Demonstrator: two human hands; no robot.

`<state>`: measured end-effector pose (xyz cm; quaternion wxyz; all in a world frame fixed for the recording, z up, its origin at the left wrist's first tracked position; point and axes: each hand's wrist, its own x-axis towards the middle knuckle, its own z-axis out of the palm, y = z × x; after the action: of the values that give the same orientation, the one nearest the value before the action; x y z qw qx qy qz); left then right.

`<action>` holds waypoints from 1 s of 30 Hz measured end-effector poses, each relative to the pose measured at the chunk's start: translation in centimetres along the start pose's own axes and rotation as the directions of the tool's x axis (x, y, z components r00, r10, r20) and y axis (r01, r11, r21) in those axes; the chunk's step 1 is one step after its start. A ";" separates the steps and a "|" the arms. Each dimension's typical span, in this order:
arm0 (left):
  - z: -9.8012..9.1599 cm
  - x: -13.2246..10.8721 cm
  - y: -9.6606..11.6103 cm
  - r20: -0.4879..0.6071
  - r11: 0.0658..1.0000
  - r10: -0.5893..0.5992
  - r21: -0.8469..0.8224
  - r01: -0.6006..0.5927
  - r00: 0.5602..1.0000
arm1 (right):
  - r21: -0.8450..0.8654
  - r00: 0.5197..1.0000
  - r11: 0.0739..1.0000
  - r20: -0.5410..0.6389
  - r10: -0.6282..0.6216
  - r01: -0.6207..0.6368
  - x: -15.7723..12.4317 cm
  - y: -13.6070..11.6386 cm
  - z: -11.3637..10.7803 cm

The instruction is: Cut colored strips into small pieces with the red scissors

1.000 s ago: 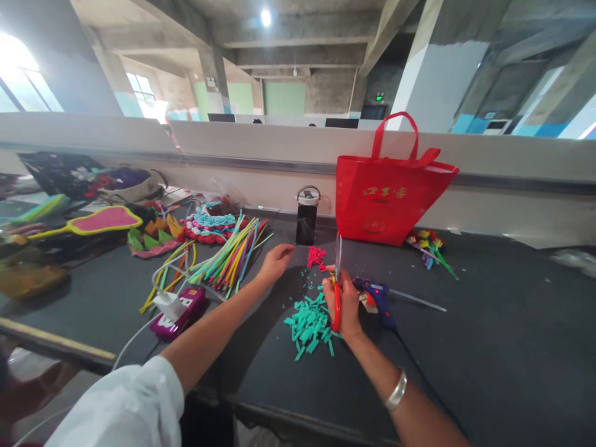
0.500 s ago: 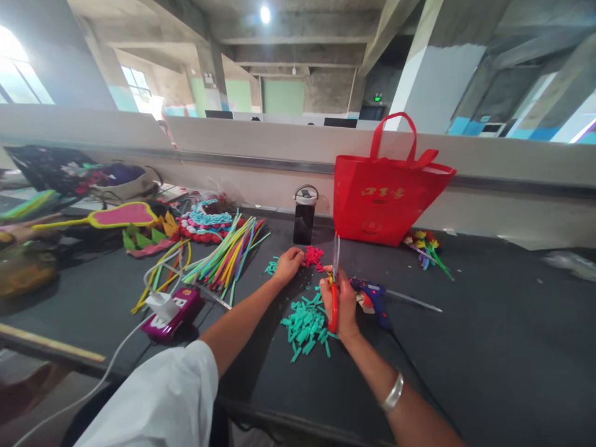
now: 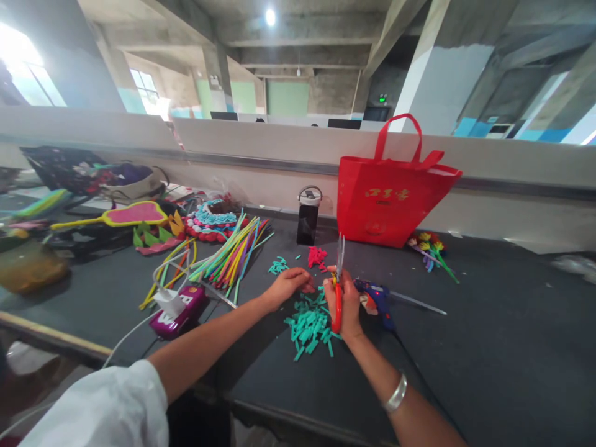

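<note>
My right hand (image 3: 348, 304) is wrapped round a pair of scissors (image 3: 337, 304) with red handles, its blades pointing up and away from me. My left hand (image 3: 292, 284) hovers at the far edge of a pile of cut green strips (image 3: 311, 329), fingers curled together; whatever they may hold is too small to make out. Beyond the hands lies a small heap of red pieces (image 3: 317, 257). Left of it sits a little cluster of teal pieces (image 3: 278, 266). A blue glue gun (image 3: 379, 300) rests just right of my right hand.
Behind stand a black bottle (image 3: 308, 218) and a red bag (image 3: 391, 198). Colourful long strips (image 3: 233, 254), a purple power strip (image 3: 179, 312) with a white cable, and a pink fan shape (image 3: 135, 214) lie to the left. Craft flowers (image 3: 429, 248) lie beside the bag.
My left hand has moved from beside the red pieces back toward me, to the green pile. The scissors stay in my right hand. The view has shifted slightly.
</note>
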<state>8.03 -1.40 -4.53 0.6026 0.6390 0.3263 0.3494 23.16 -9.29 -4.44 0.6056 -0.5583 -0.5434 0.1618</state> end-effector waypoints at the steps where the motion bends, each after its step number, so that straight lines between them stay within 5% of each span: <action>1: -0.9 0.1 0.4 -0.042 0.999 0.020 -0.032 -0.021 0.999 | 0.004 1.000 1.000 0.002 0.007 -0.007 0.0 0.0 0.0; 3: -2.9 0.7 1.2 -0.161 0.992 0.123 0.037 -0.119 0.979 | 0.005 1.000 1.000 0.000 0.015 -0.015 -0.1 -0.2 0.0; 6: -5.7 2.0 1.4 -0.229 0.897 0.287 0.405 -0.177 0.930 | 0.012 1.000 1.000 0.002 0.018 -0.018 -0.2 -0.6 -0.2; 10: -6.9 3.1 -0.3 0.034 0.648 0.375 0.705 -0.288 0.926 | 0.010 1.000 1.000 0.000 0.002 -0.002 -0.1 -0.5 -0.2; 13: -6.9 3.5 -1.9 0.103 0.599 0.368 0.734 -0.320 0.924 | 0.012 1.000 1.000 -0.010 -0.004 0.004 -0.1 -0.2 -0.1; 21: -7.9 5.9 -1.8 -0.111 0.699 0.396 0.681 -0.221 0.912 | 0.018 1.000 1.000 -0.003 0.013 -0.013 -0.2 -0.1 0.0; 26: -3.9 6.1 -1.9 -0.261 0.832 0.340 0.531 -0.159 0.903 | 0.014 1.000 1.000 -0.005 0.005 -0.005 -0.2 -0.1 -0.1; 30: -0.9 4.9 -2.3 -0.257 0.898 0.247 0.422 -0.122 0.934 | -0.013 1.000 1.000 0.002 0.003 -0.003 -0.1 -0.3 -0.1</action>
<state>9.89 3.32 -6.51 0.3656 0.7152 0.4167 0.4257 23.15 -9.49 -4.21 0.6014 -0.5629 -0.5440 0.1599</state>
